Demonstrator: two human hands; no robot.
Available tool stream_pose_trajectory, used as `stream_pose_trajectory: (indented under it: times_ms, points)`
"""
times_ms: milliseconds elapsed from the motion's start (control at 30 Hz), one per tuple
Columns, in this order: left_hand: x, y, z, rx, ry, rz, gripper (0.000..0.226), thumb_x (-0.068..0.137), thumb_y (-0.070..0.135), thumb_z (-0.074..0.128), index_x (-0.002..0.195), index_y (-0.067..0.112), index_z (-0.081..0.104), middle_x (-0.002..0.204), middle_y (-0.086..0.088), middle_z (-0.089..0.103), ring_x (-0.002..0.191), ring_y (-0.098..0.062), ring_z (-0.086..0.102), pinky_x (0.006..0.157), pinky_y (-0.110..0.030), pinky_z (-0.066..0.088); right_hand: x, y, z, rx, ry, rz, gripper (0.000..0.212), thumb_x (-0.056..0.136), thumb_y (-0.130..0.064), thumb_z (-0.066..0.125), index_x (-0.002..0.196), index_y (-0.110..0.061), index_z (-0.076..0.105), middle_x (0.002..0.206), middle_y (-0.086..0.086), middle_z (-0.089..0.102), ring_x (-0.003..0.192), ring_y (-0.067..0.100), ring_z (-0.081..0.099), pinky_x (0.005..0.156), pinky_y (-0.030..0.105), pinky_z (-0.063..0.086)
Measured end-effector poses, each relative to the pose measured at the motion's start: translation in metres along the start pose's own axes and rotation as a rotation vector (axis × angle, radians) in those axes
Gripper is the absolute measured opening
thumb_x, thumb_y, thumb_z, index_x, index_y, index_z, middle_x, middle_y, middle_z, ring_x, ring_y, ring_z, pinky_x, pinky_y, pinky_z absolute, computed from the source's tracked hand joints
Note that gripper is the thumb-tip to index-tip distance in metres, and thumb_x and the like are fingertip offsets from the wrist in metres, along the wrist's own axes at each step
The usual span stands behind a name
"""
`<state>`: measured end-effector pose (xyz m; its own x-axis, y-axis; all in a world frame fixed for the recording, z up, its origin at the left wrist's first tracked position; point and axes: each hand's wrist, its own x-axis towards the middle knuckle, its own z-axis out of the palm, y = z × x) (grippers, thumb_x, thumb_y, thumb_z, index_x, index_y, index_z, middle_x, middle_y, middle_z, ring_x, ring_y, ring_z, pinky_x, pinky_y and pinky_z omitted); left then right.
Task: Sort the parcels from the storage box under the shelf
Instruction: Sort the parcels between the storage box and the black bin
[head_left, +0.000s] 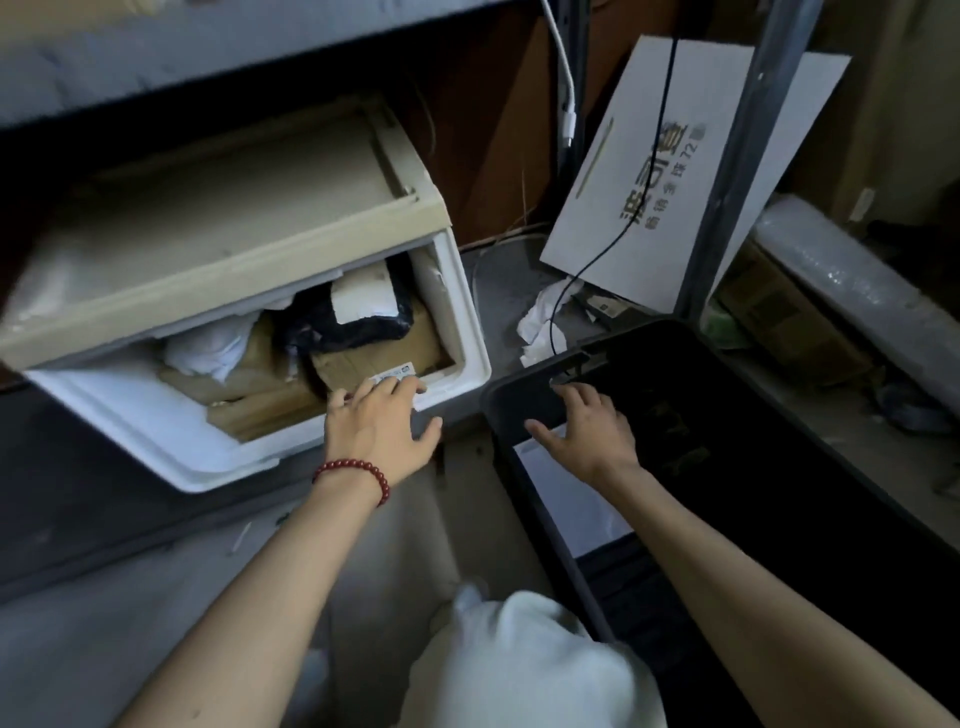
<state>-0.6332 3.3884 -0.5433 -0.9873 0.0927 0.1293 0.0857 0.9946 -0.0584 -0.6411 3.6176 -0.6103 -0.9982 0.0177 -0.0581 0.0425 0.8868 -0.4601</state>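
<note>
White cloth (524, 660) on the lap aside, the left hand (379, 421), fingers spread and gripping nothing, touches a labelled brown cardboard parcel (374, 358) in the white plastic storage box (470, 338) (right hand (587, 431) flat, empty, on the black plastic bin (511, 402)), so I'd hook its near edge before lifting.

My feed is dim and soft; I see black shadow above the storage box (462, 322), with blur and bowing beyond it.

Counting one box (460, 312) holding one black parcel (353, 325), one white parcel (210, 351) and at least two brown parcels (363, 361) (265, 408), plus one bin (517, 405), one left hand (382, 423), one right hand (589, 434), one bracelet (358, 470), two cables (563, 78) (667, 104).
</note>
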Motion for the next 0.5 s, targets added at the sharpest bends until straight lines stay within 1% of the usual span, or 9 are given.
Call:
stream_pose_trajectory:
  times_ms: [133, 233, 300, 400, 500]
  points:
    - [-0.025, -0.031, -0.033, -0.042, 0.035, -0.124, 0.041, 0.085, 0.056, 0.047, 0.12, 0.034, 0.05, 0.119, 0.011, 0.06, 0.115, -0.018, 0.052, 0.092, -0.037, 0.033, -0.013, -0.058, -0.027, 0.015, 0.019, -0.142, 0.07, 0.089, -0.061, 0.047, 0.142, -0.017, 0.036, 0.145, 0.006, 0.037, 0.133, 0.027, 0.034, 0.103, 0.042, 0.036]
    - [-0.042, -0.057, -0.053, -0.022, 0.047, -0.189, 0.045, 0.085, 0.057, 0.048, 0.122, 0.032, 0.048, 0.12, 0.007, 0.06, 0.114, -0.021, 0.052, 0.092, -0.038, 0.035, -0.021, -0.097, -0.037, 0.08, 0.024, -0.207, 0.072, 0.089, -0.059, 0.049, 0.144, -0.016, 0.033, 0.147, 0.005, 0.034, 0.135, 0.027, 0.032, 0.104, 0.043, 0.038]
    - [-0.05, -0.072, -0.062, -0.029, 0.05, -0.232, 0.047, 0.086, 0.057, 0.047, 0.125, 0.031, 0.047, 0.122, 0.004, 0.059, 0.115, -0.022, 0.052, 0.092, -0.038, 0.035, -0.024, -0.12, -0.04, 0.105, 0.009, -0.219, 0.075, 0.089, -0.058, 0.051, 0.145, -0.014, 0.032, 0.148, 0.006, 0.033, 0.136, 0.027, 0.032, 0.105, 0.043, 0.037]
    - [-0.063, -0.09, -0.067, -0.054, 0.052, -0.297, 0.049, 0.087, 0.057, 0.046, 0.128, 0.03, 0.045, 0.126, 0.003, 0.057, 0.116, -0.022, 0.052, 0.093, -0.039, 0.036, -0.025, -0.155, -0.04, 0.112, -0.075, -0.195, 0.081, 0.088, -0.06, 0.052, 0.147, -0.01, 0.027, 0.15, 0.009, 0.028, 0.137, 0.028, 0.028, 0.105, 0.043, 0.035]
    - [-0.071, -0.103, -0.065, -0.105, 0.051, -0.37, 0.054, 0.088, 0.056, 0.047, 0.133, 0.028, 0.042, 0.132, 0.002, 0.054, 0.12, -0.023, 0.05, 0.095, -0.041, 0.037, -0.021, -0.191, -0.037, 0.108, -0.133, -0.2, 0.083, 0.088, -0.058, 0.054, 0.149, -0.012, 0.021, 0.153, 0.01, 0.024, 0.139, 0.029, 0.027, 0.106, 0.044, 0.034]
